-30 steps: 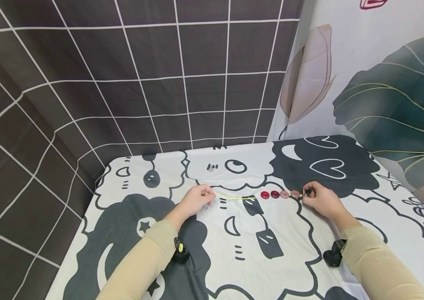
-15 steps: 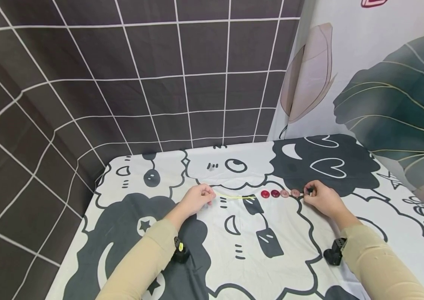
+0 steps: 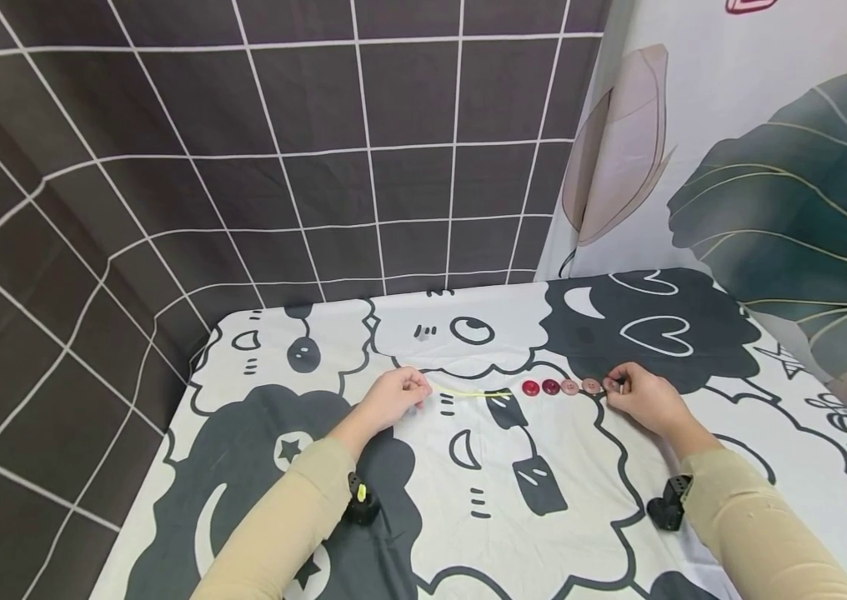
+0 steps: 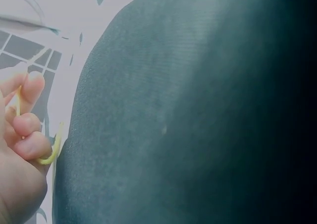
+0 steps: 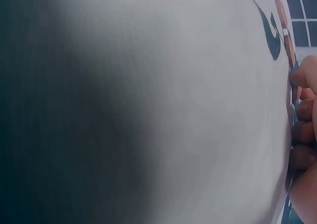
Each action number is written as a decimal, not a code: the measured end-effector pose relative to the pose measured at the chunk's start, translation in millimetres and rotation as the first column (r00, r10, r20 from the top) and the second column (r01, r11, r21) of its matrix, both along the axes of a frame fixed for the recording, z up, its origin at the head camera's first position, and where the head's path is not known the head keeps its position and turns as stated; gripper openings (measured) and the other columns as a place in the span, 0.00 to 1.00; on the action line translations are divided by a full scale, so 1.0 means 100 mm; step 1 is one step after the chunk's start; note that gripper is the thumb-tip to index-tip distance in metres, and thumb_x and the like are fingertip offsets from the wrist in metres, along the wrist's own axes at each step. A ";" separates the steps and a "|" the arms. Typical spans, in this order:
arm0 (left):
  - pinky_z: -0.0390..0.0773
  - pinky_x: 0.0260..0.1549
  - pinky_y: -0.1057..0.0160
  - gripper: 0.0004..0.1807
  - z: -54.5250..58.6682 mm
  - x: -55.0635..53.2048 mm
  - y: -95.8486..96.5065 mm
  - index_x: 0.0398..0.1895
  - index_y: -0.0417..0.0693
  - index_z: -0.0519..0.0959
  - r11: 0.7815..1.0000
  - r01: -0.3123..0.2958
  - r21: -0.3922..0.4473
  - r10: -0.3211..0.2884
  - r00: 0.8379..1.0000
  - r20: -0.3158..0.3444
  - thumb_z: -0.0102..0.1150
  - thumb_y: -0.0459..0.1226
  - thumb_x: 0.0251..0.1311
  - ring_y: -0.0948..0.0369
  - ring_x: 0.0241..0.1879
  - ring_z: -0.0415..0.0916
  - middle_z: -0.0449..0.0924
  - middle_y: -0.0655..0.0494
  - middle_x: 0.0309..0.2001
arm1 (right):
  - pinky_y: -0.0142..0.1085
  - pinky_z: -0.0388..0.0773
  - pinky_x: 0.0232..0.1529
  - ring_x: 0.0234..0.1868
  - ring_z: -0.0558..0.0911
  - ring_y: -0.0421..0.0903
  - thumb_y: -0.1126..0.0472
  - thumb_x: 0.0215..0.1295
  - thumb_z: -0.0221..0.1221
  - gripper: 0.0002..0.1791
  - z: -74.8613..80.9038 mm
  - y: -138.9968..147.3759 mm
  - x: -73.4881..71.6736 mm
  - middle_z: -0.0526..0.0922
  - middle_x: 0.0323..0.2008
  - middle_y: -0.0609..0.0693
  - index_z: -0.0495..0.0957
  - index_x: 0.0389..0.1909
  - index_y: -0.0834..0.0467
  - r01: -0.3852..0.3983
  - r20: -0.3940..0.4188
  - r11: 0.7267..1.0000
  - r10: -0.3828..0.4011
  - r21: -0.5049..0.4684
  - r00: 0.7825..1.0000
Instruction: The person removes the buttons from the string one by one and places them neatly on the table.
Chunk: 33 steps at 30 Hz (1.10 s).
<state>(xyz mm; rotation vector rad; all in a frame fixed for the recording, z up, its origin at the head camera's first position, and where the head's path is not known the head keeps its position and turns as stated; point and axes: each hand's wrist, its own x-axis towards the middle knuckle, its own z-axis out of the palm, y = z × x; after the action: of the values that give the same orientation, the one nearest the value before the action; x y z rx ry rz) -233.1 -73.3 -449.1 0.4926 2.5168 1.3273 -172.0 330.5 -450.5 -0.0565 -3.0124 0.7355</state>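
My left hand (image 3: pixel 393 396) pinches a thin yellow string (image 3: pixel 478 394), which stretches to the right over the patterned cloth. In the left wrist view the string (image 4: pixel 49 158) passes among the curled fingers, with a short end sticking out. Right of the string lie a bright red button (image 3: pixel 531 387), a dark red button (image 3: pixel 550 387), a pink button (image 3: pixel 569 387) and a brownish pink button (image 3: pixel 590 386) in a row. At the row's right end my right hand (image 3: pixel 644 400), fingers curled, holds another pinkish button (image 3: pixel 611 385), partly hidden by its fingertips.
A white and dark grey cartoon cloth (image 3: pixel 461 492) covers the table. Behind it hangs a dark curtain (image 3: pixel 303 158) with a white grid. A leaf-print curtain (image 3: pixel 791 192) stands at the right. Both wrists wear small black cameras.
The button at my right fingertips, seen nearly edge-on earlier, now shows its round face beside the row. The right hand has barely shifted; my left hand keeps its hold on the string.
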 end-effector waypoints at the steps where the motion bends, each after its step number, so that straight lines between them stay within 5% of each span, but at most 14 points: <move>1: 0.65 0.20 0.65 0.07 0.00 0.00 0.00 0.34 0.48 0.77 1.000 0.000 0.000 0.000 1.000 -0.002 0.56 0.42 0.63 0.62 0.19 0.65 0.77 0.60 0.20 | 0.39 0.64 0.29 0.25 0.69 0.44 0.59 0.55 0.56 0.17 0.00 0.00 0.00 0.71 0.24 0.49 0.72 0.42 0.66 0.001 0.001 1.000 -0.001 0.002 1.000; 33: 0.71 0.29 0.62 0.03 -0.01 -0.01 -0.03 0.33 0.49 0.78 1.000 0.020 0.006 -0.019 0.999 -0.043 0.58 0.38 0.61 0.61 0.26 0.72 0.75 0.59 0.25 | 0.39 0.64 0.29 0.26 0.69 0.44 0.58 0.53 0.57 0.20 0.00 0.01 -0.03 0.71 0.24 0.49 0.72 0.44 0.67 0.003 0.014 1.000 -0.003 0.010 1.000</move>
<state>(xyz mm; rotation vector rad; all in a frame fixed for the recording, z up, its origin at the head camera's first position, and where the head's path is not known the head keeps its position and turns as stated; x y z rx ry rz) -234.3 -75.9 -450.5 0.5510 2.5362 1.3319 -174.7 331.7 -450.8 -0.0663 -3.0284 0.7234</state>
